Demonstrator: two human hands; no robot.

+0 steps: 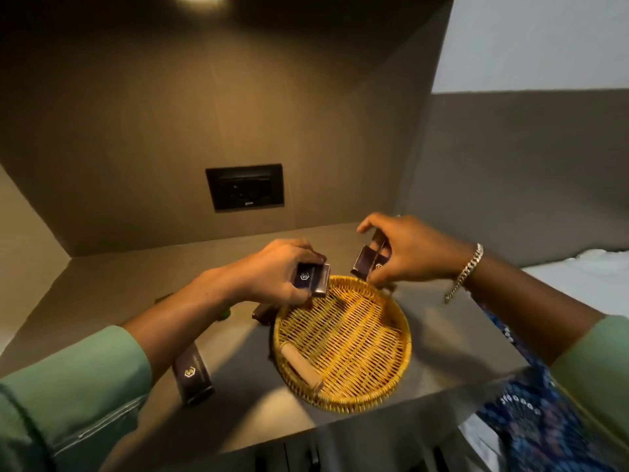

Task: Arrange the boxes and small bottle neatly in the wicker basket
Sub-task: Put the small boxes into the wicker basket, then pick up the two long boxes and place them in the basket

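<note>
A round wicker basket with a wooden handle lies on the grey counter, nothing inside it. My left hand holds a small dark box with a gold logo over the basket's far left rim. My right hand grips dark boxes just above the far rim. Another dark box lies flat on the counter to the left, below my left forearm. A further dark box peeks out by the basket's left edge. Something green, partly hidden by my left arm, sits on the counter.
The counter sits in a brown alcove with walls at the back and left. A black socket plate is on the back wall. The counter's front edge runs below the basket. A white surface lies at the right.
</note>
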